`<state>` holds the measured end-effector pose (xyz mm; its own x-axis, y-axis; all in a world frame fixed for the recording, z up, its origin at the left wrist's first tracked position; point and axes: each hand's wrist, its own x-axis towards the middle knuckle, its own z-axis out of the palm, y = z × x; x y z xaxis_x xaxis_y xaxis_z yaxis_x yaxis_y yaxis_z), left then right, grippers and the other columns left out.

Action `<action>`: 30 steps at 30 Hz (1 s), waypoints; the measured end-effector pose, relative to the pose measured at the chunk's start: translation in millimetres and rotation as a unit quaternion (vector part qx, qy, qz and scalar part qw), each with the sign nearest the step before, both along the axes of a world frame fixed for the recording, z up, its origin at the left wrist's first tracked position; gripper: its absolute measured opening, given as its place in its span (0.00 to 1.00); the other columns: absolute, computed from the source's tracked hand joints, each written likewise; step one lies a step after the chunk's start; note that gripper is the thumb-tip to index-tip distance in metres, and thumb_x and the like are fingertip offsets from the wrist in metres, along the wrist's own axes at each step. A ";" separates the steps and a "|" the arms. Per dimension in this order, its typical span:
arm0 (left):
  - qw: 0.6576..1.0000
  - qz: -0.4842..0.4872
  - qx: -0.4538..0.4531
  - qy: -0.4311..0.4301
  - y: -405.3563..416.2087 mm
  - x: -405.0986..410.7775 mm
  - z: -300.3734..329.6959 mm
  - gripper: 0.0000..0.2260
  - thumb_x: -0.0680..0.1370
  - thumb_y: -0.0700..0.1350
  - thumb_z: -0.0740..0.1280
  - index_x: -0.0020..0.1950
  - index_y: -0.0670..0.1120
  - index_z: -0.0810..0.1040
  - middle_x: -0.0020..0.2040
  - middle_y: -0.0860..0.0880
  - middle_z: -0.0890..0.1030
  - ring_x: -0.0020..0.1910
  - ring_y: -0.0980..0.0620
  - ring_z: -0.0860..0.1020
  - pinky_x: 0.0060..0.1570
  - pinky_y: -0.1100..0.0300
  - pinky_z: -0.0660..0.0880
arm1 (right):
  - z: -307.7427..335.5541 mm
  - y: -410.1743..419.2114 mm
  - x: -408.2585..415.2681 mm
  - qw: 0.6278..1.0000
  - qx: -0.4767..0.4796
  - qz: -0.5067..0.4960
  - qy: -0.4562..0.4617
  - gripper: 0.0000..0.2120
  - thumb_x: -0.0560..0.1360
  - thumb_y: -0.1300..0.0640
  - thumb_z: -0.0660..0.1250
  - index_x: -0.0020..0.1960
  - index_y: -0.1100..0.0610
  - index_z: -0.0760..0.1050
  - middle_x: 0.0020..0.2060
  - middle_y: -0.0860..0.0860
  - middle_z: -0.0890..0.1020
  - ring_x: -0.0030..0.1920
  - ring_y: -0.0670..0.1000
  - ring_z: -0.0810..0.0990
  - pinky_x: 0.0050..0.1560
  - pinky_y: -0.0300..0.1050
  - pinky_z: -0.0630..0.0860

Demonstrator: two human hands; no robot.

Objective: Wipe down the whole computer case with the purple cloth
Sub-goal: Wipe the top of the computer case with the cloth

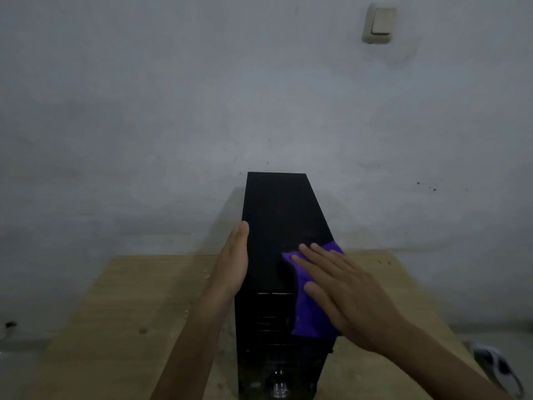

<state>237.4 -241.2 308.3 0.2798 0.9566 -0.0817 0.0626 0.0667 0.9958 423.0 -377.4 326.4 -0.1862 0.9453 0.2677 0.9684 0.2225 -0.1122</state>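
A black computer case [279,215] stands upright on a wooden table [138,298], its front panel with drive bays and a round button facing me. The purple cloth [310,316] lies over the case's top right edge and hangs down the front. My right hand [337,287] lies flat on the cloth with straight fingers, pressing it onto the case. My left hand [233,261] rests flat, fingers straight, against the case's left top edge.
A grey wall [173,111] rises just behind the table, with a light switch [380,23] at the upper right. A white and dark shoe [499,368] lies on the floor at the lower right. A small dark object [11,324] sits at the left edge.
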 end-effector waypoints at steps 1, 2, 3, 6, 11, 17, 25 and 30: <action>1.000 0.003 0.010 0.017 -2.2 0.6 1.5 0.43 0.67 0.83 0.50 0.75 0.61 0.68 0.74 0.57 0.71 0.72 0.54 0.70 0.74 0.46 0.65 | 1.2 -0.3 6.4 0.999 -0.006 -0.011 0.039 0.31 0.82 0.33 0.34 0.78 0.44 0.54 0.78 0.42 0.58 0.79 0.41 0.54 0.80 0.49 0.57; 0.999 0.011 0.025 0.029 -6.7 0.7 4.7 0.42 0.69 0.81 0.50 0.77 0.60 0.65 0.76 0.58 0.68 0.74 0.55 0.67 0.75 0.46 0.62 | 3.4 1.3 11.0 0.997 -0.018 -0.021 0.074 0.33 0.79 0.30 0.31 0.77 0.42 0.52 0.78 0.39 0.56 0.79 0.38 0.51 0.81 0.46 0.53; 0.998 0.016 0.043 0.037 -10.9 0.3 7.9 0.39 0.73 0.77 0.50 0.78 0.58 0.63 0.77 0.57 0.67 0.76 0.55 0.65 0.76 0.47 0.61 | 7.6 5.2 13.8 0.994 -0.033 -0.027 0.101 0.34 0.77 0.29 0.31 0.77 0.42 0.51 0.78 0.38 0.54 0.79 0.37 0.49 0.81 0.44 0.50; 0.995 0.028 0.077 0.059 -14.9 -1.7 9.2 0.28 0.82 0.66 0.50 0.79 0.55 0.64 0.77 0.55 0.67 0.75 0.56 0.66 0.77 0.49 0.61 | 20.9 29.9 19.2 0.985 -0.122 -0.034 0.115 0.27 0.83 0.39 0.44 0.80 0.44 0.51 0.79 0.39 0.49 0.79 0.38 0.44 0.79 0.39 0.41; 0.993 0.060 0.083 0.059 -16.2 -3.5 6.6 0.25 0.83 0.62 0.51 0.77 0.53 0.68 0.75 0.54 0.70 0.73 0.55 0.68 0.76 0.51 0.62 | 33.4 54.8 9.3 0.987 -0.155 0.002 0.036 0.26 0.86 0.43 0.47 0.82 0.45 0.48 0.82 0.43 0.47 0.80 0.42 0.43 0.76 0.39 0.39; 0.990 0.053 0.108 0.066 -29.6 0.3 16.1 0.17 0.86 0.55 0.52 0.71 0.54 0.70 0.60 0.62 0.74 0.62 0.61 0.71 0.57 0.68 0.65 | -11.1 -3.6 -5.0 0.997 0.055 0.021 -0.042 0.26 0.84 0.39 0.48 0.80 0.44 0.57 0.79 0.44 0.60 0.79 0.45 0.58 0.79 0.45 0.52; 0.993 0.042 0.107 0.031 -25.2 -2.9 11.5 0.10 0.86 0.53 0.55 0.60 0.57 0.75 0.55 0.60 0.79 0.55 0.62 0.78 0.48 0.67 0.72 | -42.3 -8.6 12.7 0.970 0.170 -0.002 0.173 0.24 0.85 0.43 0.52 0.75 0.53 0.71 0.75 0.47 0.70 0.78 0.47 0.64 0.77 0.43 0.61; 0.992 0.056 0.107 0.025 -22.7 -1.6 8.7 0.11 0.85 0.53 0.55 0.60 0.56 0.76 0.56 0.56 0.80 0.57 0.56 0.79 0.58 0.56 0.75 | -24.1 2.9 18.7 0.955 0.033 -0.031 0.293 0.24 0.84 0.39 0.52 0.77 0.45 0.64 0.78 0.36 0.58 0.79 0.36 0.51 0.77 0.35 0.51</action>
<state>235.9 -263.9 317.0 0.1719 0.9782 0.1164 0.1164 -0.1375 0.9836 441.7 -374.5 302.3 0.0691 0.9269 0.3690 0.7550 0.1932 -0.6267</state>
